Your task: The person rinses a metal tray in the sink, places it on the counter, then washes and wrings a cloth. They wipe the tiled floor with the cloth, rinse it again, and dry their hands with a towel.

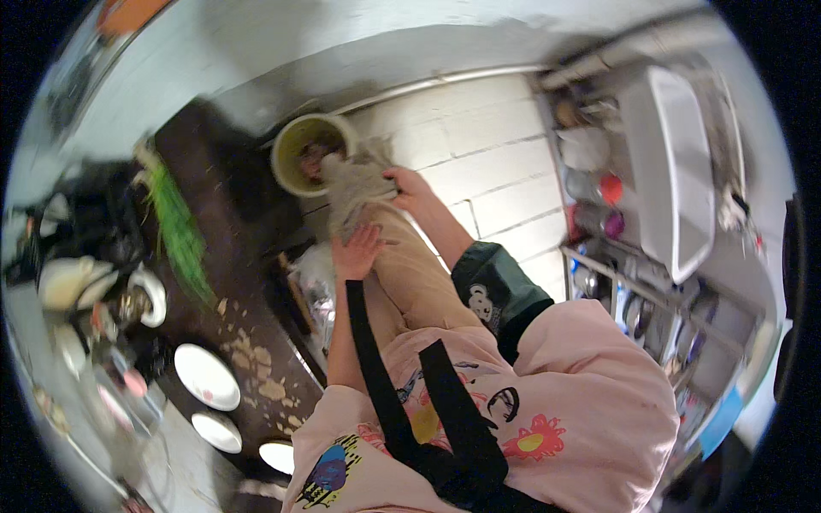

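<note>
In the upper middle, a crumpled grey-beige cloth [356, 183] lies over the front of the person's lower trouser legs, blurred in part. My right hand [408, 186] grips the cloth's right edge between thumb and fingers. Flat against the cloth's lower left part and the trousers rests my left hand [360, 249], its fingers spread. Just beyond the cloth stands a yellowish bucket [282, 157] with reddish-brown matter inside. A dark green sleeve cover with a cartoon print [497, 285] is on the right forearm.
A dark table [237, 269] at left bears green onions [176, 224], scattered pale scraps [256, 365] and white bowls [206, 377]. A plastic bag [314, 279] is beside it. At right stand a metal rack [628, 282] and a white basin [673, 173]. The floor is pale tile [487, 141].
</note>
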